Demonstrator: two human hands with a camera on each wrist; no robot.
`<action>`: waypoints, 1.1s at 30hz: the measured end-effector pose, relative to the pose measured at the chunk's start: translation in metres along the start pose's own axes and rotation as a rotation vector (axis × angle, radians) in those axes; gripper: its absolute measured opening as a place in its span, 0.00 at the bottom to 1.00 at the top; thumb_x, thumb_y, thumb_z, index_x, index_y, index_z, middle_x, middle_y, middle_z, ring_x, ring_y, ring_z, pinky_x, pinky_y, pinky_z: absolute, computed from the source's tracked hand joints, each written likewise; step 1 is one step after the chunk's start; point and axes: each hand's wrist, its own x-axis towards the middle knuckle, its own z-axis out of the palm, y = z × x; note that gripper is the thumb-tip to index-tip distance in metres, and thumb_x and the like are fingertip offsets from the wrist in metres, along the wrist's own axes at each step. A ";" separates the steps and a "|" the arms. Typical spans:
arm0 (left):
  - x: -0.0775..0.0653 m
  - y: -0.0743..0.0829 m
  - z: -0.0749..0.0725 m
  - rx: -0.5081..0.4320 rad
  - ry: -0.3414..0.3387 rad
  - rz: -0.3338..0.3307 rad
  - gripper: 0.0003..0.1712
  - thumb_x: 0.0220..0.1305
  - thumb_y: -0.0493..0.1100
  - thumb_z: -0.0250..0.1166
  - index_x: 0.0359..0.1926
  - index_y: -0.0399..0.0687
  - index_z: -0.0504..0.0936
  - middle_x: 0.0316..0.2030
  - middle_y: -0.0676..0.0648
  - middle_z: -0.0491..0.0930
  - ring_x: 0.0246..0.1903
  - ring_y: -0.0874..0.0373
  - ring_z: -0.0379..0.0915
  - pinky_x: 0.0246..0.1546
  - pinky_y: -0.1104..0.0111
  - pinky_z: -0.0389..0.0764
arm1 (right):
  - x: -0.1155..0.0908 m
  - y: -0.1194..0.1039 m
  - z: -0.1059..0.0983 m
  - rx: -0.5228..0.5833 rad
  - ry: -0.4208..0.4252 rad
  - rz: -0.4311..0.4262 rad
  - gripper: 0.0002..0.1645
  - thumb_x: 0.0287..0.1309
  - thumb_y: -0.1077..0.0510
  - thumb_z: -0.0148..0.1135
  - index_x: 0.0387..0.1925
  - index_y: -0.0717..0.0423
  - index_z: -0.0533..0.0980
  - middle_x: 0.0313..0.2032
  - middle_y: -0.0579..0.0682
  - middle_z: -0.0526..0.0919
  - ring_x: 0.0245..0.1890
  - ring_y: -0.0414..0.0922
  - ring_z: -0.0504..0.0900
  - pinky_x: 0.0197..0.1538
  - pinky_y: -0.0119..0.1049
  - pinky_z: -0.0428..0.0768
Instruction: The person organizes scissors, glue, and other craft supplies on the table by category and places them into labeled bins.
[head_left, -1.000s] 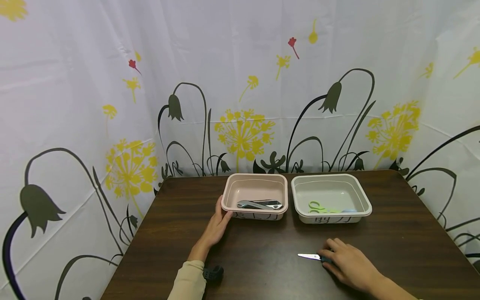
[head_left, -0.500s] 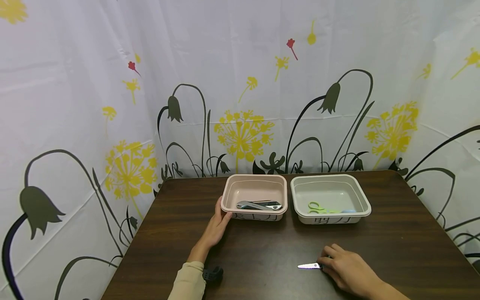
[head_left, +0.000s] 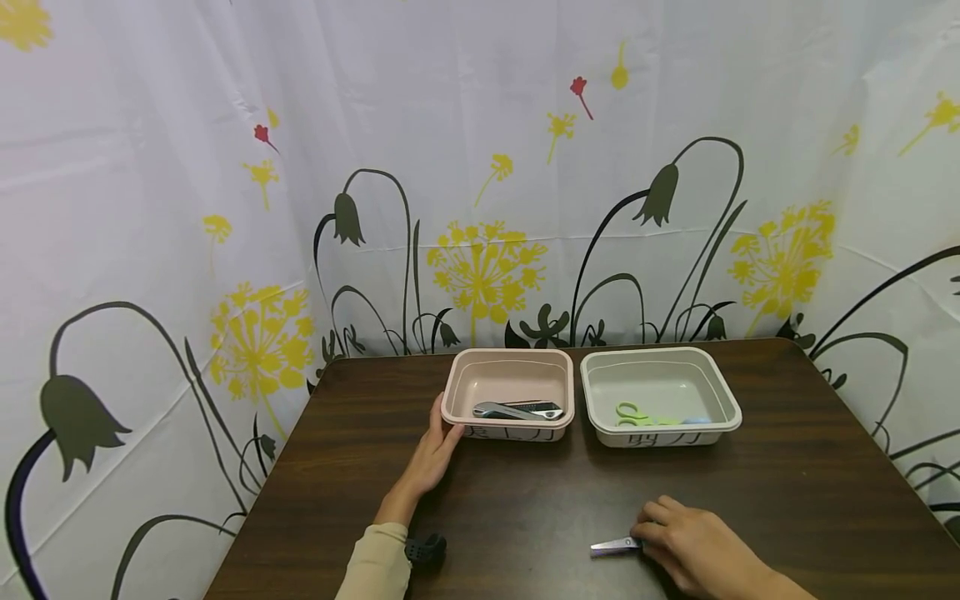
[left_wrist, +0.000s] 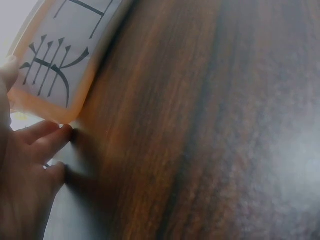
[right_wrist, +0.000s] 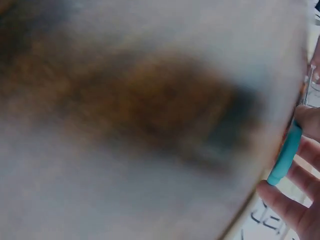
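Thumb and fingers of my left hand (head_left: 427, 457) rest at the left front corner of a pink bin (head_left: 513, 362); the left wrist view shows that hand (left_wrist: 30, 165) against the bin's labelled wall (left_wrist: 62, 60). Low over the front of the table, my right hand (head_left: 697, 546) pinches a pair of scissors (head_left: 617, 547). Their silver blades point left, and the handles are mostly hidden by the fingers in the head view. A teal handle (right_wrist: 286, 157) shows at the fingertips of my right hand (right_wrist: 305, 175) in the right wrist view.
The pink bin holds a grey-handled cutter (head_left: 501, 410) and another dark and silver tool (head_left: 553, 412). Beside it stands a pale grey-green bin (head_left: 660, 358) with green scissors (head_left: 633, 412) and a light blue item (head_left: 697, 421). A flowered curtain (head_left: 480, 100) hangs behind the dark wooden table (head_left: 360, 392).
My right hand has moved toward the front edge of the table with the scissors, and the blades have tilted slightly. The left hand has stayed at the pink bin.
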 end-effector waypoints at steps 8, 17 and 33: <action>0.001 0.000 0.000 -0.001 0.006 -0.003 0.41 0.75 0.52 0.53 0.77 0.47 0.43 0.71 0.34 0.58 0.65 0.38 0.61 0.62 0.42 0.60 | 0.017 0.015 -0.027 -0.037 0.080 -0.007 0.14 0.49 0.59 0.72 0.41 0.45 0.83 0.40 0.34 0.78 0.41 0.33 0.75 0.38 0.30 0.77; 0.000 0.000 0.000 0.001 0.000 -0.004 0.40 0.75 0.51 0.53 0.77 0.49 0.42 0.71 0.34 0.58 0.66 0.38 0.60 0.62 0.42 0.60 | 0.029 0.047 -0.050 -0.110 0.127 0.056 0.12 0.56 0.58 0.63 0.43 0.50 0.83 0.40 0.37 0.81 0.42 0.38 0.79 0.42 0.38 0.77; -0.002 0.001 -0.001 0.001 0.003 0.005 0.40 0.75 0.50 0.53 0.77 0.47 0.42 0.71 0.34 0.58 0.65 0.38 0.61 0.62 0.43 0.60 | 0.037 0.088 -0.055 -0.201 0.137 0.281 0.14 0.53 0.63 0.69 0.44 0.51 0.83 0.37 0.44 0.83 0.37 0.48 0.80 0.36 0.48 0.76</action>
